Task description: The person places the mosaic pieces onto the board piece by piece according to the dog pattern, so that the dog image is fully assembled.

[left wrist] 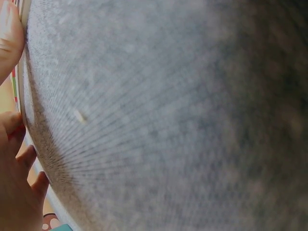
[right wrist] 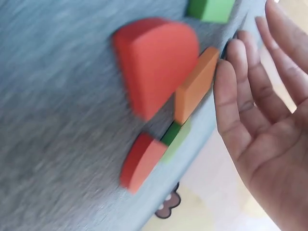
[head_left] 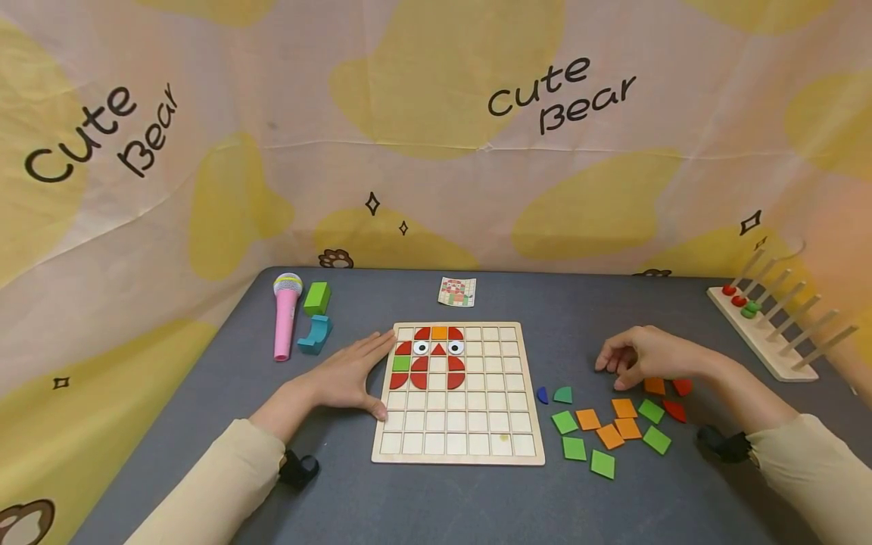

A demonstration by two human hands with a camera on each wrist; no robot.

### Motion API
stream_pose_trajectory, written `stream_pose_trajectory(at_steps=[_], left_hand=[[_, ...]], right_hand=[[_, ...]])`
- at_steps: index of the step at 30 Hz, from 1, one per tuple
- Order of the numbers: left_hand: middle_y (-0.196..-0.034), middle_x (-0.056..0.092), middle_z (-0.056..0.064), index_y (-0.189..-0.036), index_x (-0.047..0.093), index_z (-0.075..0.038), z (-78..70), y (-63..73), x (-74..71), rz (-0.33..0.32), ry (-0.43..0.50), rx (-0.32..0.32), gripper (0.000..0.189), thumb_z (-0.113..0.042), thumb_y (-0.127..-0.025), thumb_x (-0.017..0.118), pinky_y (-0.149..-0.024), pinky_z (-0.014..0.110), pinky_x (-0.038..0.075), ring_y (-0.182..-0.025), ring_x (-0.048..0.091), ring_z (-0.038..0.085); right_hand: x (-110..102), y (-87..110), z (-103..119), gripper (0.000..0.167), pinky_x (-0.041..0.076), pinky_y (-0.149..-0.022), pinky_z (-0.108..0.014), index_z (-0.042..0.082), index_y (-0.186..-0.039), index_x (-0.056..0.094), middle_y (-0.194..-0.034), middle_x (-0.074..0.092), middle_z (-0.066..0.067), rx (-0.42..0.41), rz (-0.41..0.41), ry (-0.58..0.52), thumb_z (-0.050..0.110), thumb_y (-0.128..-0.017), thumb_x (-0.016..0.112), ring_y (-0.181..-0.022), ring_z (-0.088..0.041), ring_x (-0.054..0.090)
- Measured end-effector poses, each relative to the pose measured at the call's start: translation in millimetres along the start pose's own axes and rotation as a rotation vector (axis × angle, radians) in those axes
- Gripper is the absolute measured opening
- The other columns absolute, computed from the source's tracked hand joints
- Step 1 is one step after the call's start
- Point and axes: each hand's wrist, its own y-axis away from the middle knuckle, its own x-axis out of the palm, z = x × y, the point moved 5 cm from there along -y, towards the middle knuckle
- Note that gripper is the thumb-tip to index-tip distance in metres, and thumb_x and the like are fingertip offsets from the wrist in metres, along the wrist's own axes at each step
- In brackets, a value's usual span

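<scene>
The gridded wooden board [head_left: 493, 421] lies flat on the tabletop [head_left: 354, 507], part of its upper left filled with coloured pieces. The left hand [head_left: 347, 373] is spread along the board's left edge, thumb and fingertips against the rim, its grip closed on nothing. The right hand [head_left: 643, 354] hangs well to the right of the board, its grip loosely bent with nothing visible between the fingers.

The loose pieces lie to the right of the board: orange square tiles [head_left: 624, 429], green square tiles [head_left: 574, 449], red curved-edged pieces [head_left: 674, 411], a teal quarter-round [head_left: 563, 395] and, just beside the board's right edge, a blue half-round [head_left: 542, 395]. They look like painted wood, so they should be light, stiff and hard to damage. The right wrist view shows real thickness and straight-cut sides, which should give finger and thumb enough to pinch. The squares are best taken by two opposite sides; the red pieces by a straight side and the curve facing it, though the curve may let a fingertip slip. Smooth faces will probably skid if pushed from above.

The board should be stiff and easily nudged; its raised rim is the place to steady it.
</scene>
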Motion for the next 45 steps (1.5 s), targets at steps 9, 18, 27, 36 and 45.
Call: stream_pose_trajectory(at_steps=[9, 18, 27, 36, 45], left_hand=[[-0.169, 0.012, 0.003, -0.16, 0.016, -0.015, -2.7, 2.6, -2.0, -0.011, -0.003, 0.015, 0.125, -0.069, -0.064, 0.078, -0.121, 0.063, 0.021, -0.156, 0.013, 0.035], [-0.169, 0.012, 0.003, -0.16, 0.015, -0.016, -0.8, 1.9, 0.2, -0.008, 0.006, 0.01, 0.127, -0.069, -0.063, 0.078, -0.121, 0.064, 0.021, -0.156, 0.013, 0.035], [-0.169, 0.014, 0.005, -0.159, 0.017, -0.013, -1.7, 1.5, -0.3, -0.023, -0.019, 0.027, 0.127, -0.069, -0.063, 0.079, -0.12, 0.064, 0.023, -0.156, 0.015, 0.036], [-0.169, 0.013, 0.004, -0.159, 0.017, -0.013, -2.5, 2.3, -1.2, -0.017, -0.005, 0.02, 0.127, -0.069, -0.063, 0.079, -0.12, 0.064, 0.022, -0.156, 0.014, 0.035], [-0.169, 0.013, 0.004, -0.159, 0.017, -0.014, -2.7, 2.4, -1.2, -0.019, 0.001, 0.016, 0.126, -0.067, -0.063, 0.08, -0.12, 0.064, 0.021, -0.156, 0.014, 0.035]], right_hand=[[12, 12.0, -1, 0.035, 0.046, -0.073, -0.022, 0.017, -0.107, 0.072, -0.096, 0.063, -0.007, -0.112, 0.153, -0.062, 0.012, -0.073, 0.082, -0.087, -0.017, 0.054], [17, 11.7, 3, 0.036, 0.044, -0.072, -0.022, 0.019, -0.103, 0.071, -0.094, 0.059, -0.006, -0.1, 0.172, -0.032, 0.01, -0.071, 0.084, -0.087, -0.017, 0.052], [16, 10.7, 7, 0.029, 0.045, -0.069, -0.022, 0.022, -0.098, 0.07, -0.088, 0.06, -0.001, -0.197, 0.139, 0.046, 0.023, -0.073, 0.085, -0.082, -0.013, 0.053], [14, 5.7, 4, 0.029, 0.044, -0.063, -0.02, 0.018, -0.089, 0.063, -0.079, 0.058, 0.0, -0.125, 0.095, 0.06, 0.025, -0.073, 0.085, -0.073, -0.007, 0.052], [9, -1.1, 6, 0.028, 0.043, -0.058, -0.02, 0.011, -0.08, 0.06, -0.073, 0.053, 0.004, -0.073, 0.04, 0.021, 0.027, -0.077, 0.083, -0.065, -0.005, 0.05]])
